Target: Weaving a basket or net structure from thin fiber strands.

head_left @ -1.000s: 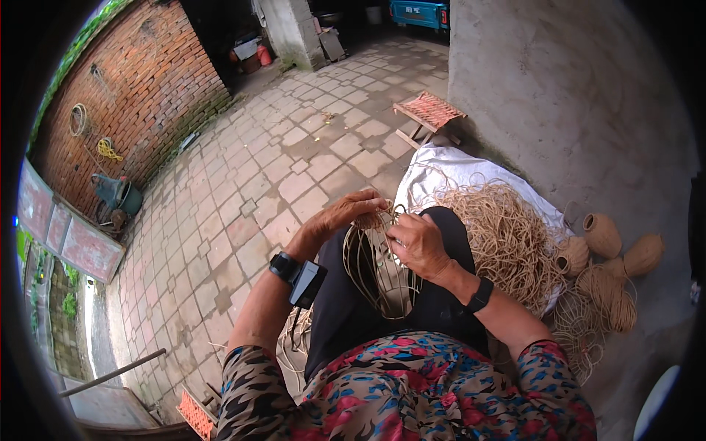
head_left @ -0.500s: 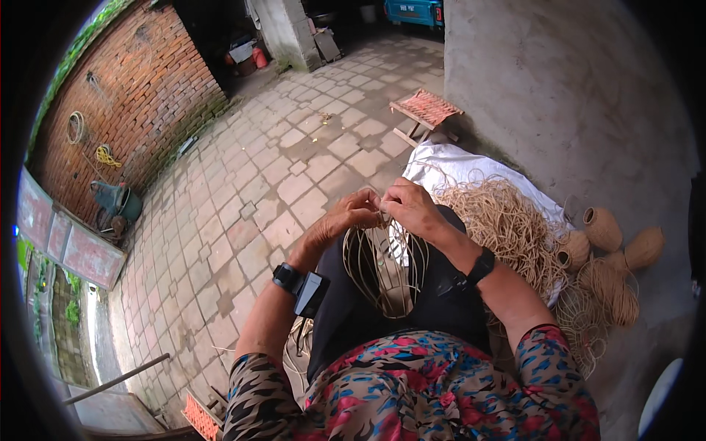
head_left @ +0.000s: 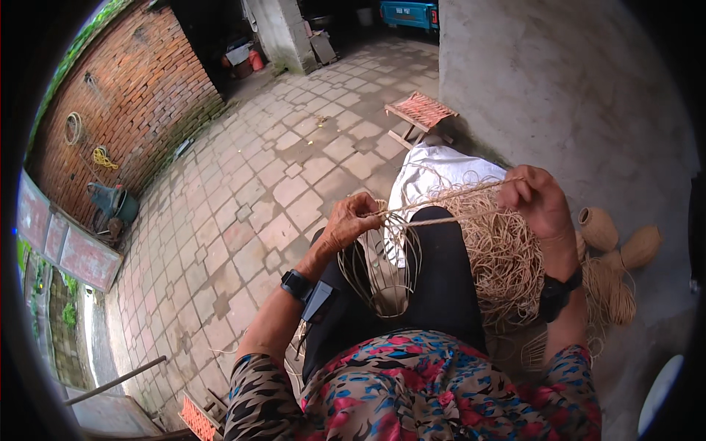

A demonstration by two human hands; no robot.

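Note:
Between my thighs stands a cage-like frame of thin bent rods (head_left: 350, 273), narrowing toward my left hand (head_left: 351, 218), whose fingers are pinched round its top. My right hand (head_left: 534, 198) is out to the right, fingers curled round tan cord (head_left: 455, 219); two lengths of it stretch taut from there back to the frame's top. Beneath and behind the cord, a tangled heap of tan cord (head_left: 504, 272) lies on a white sack (head_left: 434, 158) to my right.
Woven tan vases (head_left: 599, 228) lie by the concrete wall (head_left: 566, 88) at right. A slatted stool (head_left: 421, 110) stands ahead on the paving (head_left: 250, 184). A brick wall (head_left: 110, 88), bucket (head_left: 126, 206) and metal panels (head_left: 70, 242) are left; a pole (head_left: 118, 378) is lower left.
My right hand has moved from beside my left hand at the frame's top out to the right, drawing cord out. My left hand stays at the top of the frame.

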